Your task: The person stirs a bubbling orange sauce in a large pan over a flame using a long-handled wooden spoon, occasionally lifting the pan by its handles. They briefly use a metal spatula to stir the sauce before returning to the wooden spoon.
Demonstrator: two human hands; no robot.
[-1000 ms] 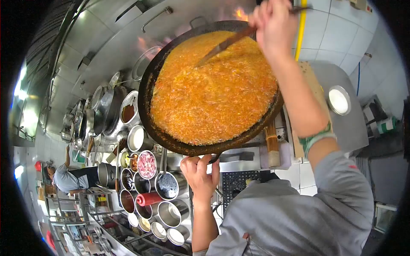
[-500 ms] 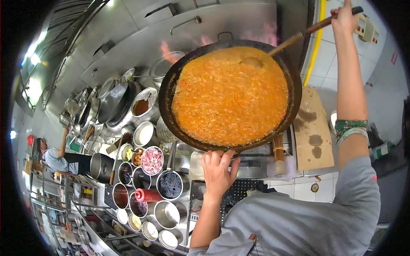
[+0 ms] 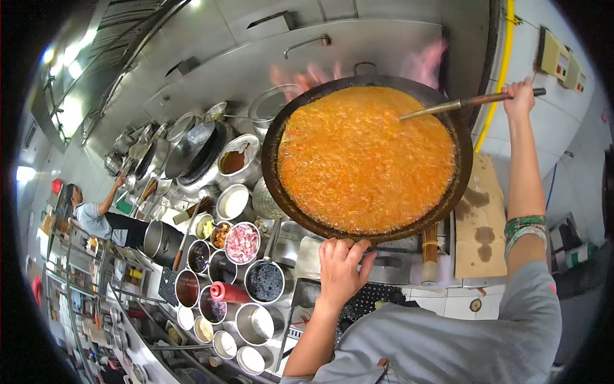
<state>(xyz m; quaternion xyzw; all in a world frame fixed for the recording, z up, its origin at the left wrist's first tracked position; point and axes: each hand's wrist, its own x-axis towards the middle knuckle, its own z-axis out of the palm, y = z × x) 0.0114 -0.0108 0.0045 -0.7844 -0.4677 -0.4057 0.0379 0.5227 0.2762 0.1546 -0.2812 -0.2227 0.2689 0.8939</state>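
A large dark wok (image 3: 272, 169) is full of bubbling orange-red sauce (image 3: 371, 166). My right hand (image 3: 519, 98) is closed round the wooden end of a long-handled ladle (image 3: 448, 107). The ladle slants down to the left, its bowl sunk out of sight in the sauce. At the wok's near side, my left hand (image 3: 342, 272) has its fingers curled over the near handle, which they mostly hide. A pale folded cloth (image 3: 309, 259) lies just left of that hand.
Flames (image 3: 425, 64) rise behind the wok. Pots and bowls of ingredients, including chopped pink pieces (image 3: 242, 243), crowd the left counter beside a red squeeze bottle (image 3: 229, 292). Stained cardboard (image 3: 478, 221) and a bamboo brush (image 3: 430, 246) are at right. Another person (image 3: 96, 214) works far left.
My right hand has come lower, and the ladle handle lies flatter. The ladle's bowl, visible before, has sunk into the sauce. The whole view has shifted, while my left hand stays at the wok.
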